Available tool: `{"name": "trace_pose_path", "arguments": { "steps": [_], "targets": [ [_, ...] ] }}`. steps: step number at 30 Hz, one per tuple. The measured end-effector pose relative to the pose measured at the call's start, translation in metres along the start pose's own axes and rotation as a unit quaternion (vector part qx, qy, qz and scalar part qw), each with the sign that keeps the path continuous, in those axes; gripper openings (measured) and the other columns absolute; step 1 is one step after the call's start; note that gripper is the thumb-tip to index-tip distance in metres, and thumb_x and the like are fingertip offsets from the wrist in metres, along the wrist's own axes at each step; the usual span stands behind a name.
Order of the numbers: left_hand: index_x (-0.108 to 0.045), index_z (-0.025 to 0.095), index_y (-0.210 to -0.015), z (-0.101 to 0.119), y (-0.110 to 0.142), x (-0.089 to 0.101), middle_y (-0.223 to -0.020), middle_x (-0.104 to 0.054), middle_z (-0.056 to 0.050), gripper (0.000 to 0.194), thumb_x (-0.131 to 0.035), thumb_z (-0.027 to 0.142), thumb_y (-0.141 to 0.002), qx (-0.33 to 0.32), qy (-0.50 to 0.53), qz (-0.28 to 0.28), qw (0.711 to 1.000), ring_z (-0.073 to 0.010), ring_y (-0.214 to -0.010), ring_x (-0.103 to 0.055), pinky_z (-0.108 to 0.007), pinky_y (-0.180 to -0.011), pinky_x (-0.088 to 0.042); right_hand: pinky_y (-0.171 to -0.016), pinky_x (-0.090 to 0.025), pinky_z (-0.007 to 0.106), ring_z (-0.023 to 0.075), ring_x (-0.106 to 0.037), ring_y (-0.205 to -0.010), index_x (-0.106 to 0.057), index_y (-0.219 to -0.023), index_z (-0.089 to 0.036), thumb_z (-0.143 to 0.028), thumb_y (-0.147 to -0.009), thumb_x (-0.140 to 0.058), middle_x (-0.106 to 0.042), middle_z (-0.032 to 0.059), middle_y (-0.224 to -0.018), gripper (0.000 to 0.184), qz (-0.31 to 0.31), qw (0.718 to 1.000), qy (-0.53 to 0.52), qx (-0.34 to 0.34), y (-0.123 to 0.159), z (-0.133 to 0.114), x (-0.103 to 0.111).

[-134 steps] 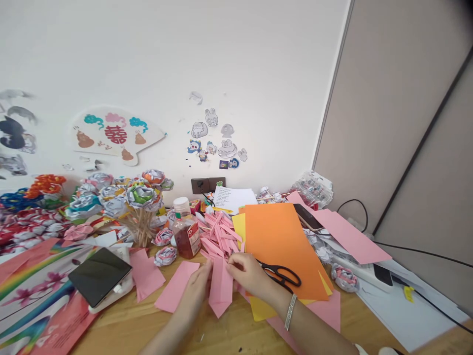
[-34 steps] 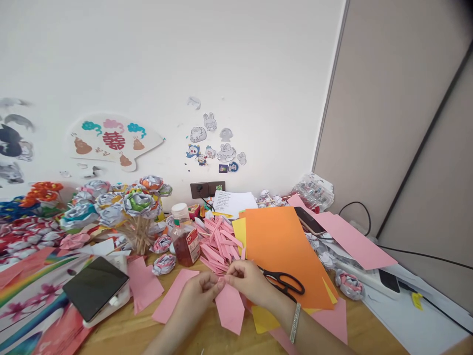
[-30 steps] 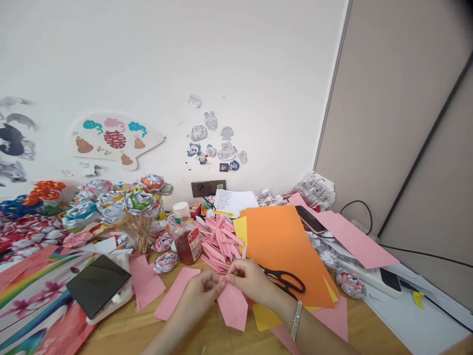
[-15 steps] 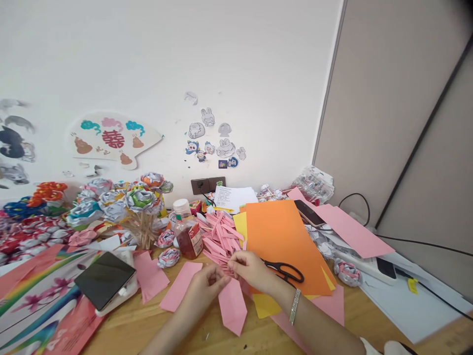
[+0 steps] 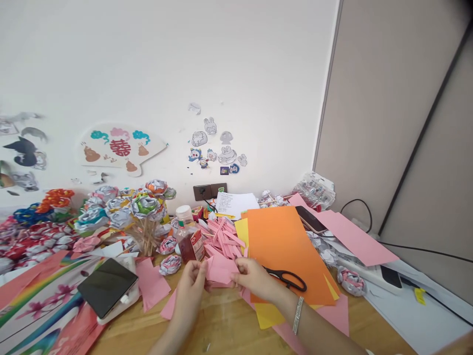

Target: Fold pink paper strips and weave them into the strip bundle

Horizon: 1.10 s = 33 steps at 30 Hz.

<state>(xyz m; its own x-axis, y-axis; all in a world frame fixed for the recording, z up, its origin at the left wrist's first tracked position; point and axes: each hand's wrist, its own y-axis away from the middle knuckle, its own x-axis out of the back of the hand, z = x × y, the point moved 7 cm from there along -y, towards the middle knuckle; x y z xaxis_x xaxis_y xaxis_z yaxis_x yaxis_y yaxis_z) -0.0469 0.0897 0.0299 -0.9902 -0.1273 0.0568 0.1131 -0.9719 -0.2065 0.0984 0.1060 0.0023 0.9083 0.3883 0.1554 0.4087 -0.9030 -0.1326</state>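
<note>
Both my hands hold a folded pink paper (image 5: pixel 220 270) just above the wooden table (image 5: pixel 221 330). My left hand (image 5: pixel 192 285) pinches its left edge and my right hand (image 5: pixel 254 280), with a bracelet on the wrist, pinches its right edge. A heap of folded pink paper strips (image 5: pixel 221 236) lies right behind the paper. Black scissors (image 5: pixel 286 279) rest on an orange sheet (image 5: pixel 284 251) just right of my right hand.
A red-labelled bottle (image 5: pixel 188 236) and paper roses on sticks (image 5: pixel 142 212) stand behind my left hand. A dark tablet (image 5: pixel 107 287) lies at left beside loose pink sheets (image 5: pixel 150 281). A phone (image 5: pixel 309 219), more pink paper (image 5: pixel 354 239) and cables lie at right.
The pink paper hung point-down from my fingertips; now it is lifted and held flatter between both hands, which have moved apart to its two edges.
</note>
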Motion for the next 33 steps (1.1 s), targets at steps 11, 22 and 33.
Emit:
{"name": "trace_pose_path", "arguments": {
  "steps": [11,22,33],
  "targets": [
    [-0.053,0.017,-0.069,-0.004,-0.002,-0.017,-0.047,-0.053,0.005,0.021,-0.057,0.038,-0.069,0.031,-0.018,-0.126,0.991,-0.0121,-0.045,-0.051,-0.023,-0.047,-0.042,-0.052,-0.039,0.02,0.0085,-0.05,-0.055,-0.05,-0.078,-0.014,-0.043,-0.079,-0.045,-0.051,-0.001,-0.065,0.029,-0.028,0.998,-0.02,0.047,0.004,-0.016,0.011],
    [-0.06,0.015,-0.088,-0.011,-0.006,-0.011,-0.058,-0.063,0.002,0.032,-0.068,0.028,-0.06,0.125,0.146,-0.128,0.973,-0.01,-0.044,-0.054,-0.023,-0.048,-0.044,-0.046,-0.04,0.021,0.0094,-0.053,-0.045,-0.047,-0.109,-0.014,-0.036,-0.079,-0.046,-0.057,-0.0002,-0.056,0.037,-0.045,0.985,-0.166,0.03,0.005,-0.021,0.004],
    [-0.058,0.015,-0.063,0.0,0.005,-0.022,-0.048,-0.058,0.003,0.019,-0.063,0.033,-0.067,0.145,0.214,-0.177,0.95,-0.01,-0.042,-0.053,-0.021,-0.043,-0.043,-0.049,-0.043,0.022,0.0098,-0.054,-0.048,-0.056,-0.099,-0.014,-0.034,-0.078,-0.048,-0.057,-0.0002,-0.058,0.03,-0.005,0.988,-0.146,0.044,0.007,-0.017,0.008]
  ]
}}
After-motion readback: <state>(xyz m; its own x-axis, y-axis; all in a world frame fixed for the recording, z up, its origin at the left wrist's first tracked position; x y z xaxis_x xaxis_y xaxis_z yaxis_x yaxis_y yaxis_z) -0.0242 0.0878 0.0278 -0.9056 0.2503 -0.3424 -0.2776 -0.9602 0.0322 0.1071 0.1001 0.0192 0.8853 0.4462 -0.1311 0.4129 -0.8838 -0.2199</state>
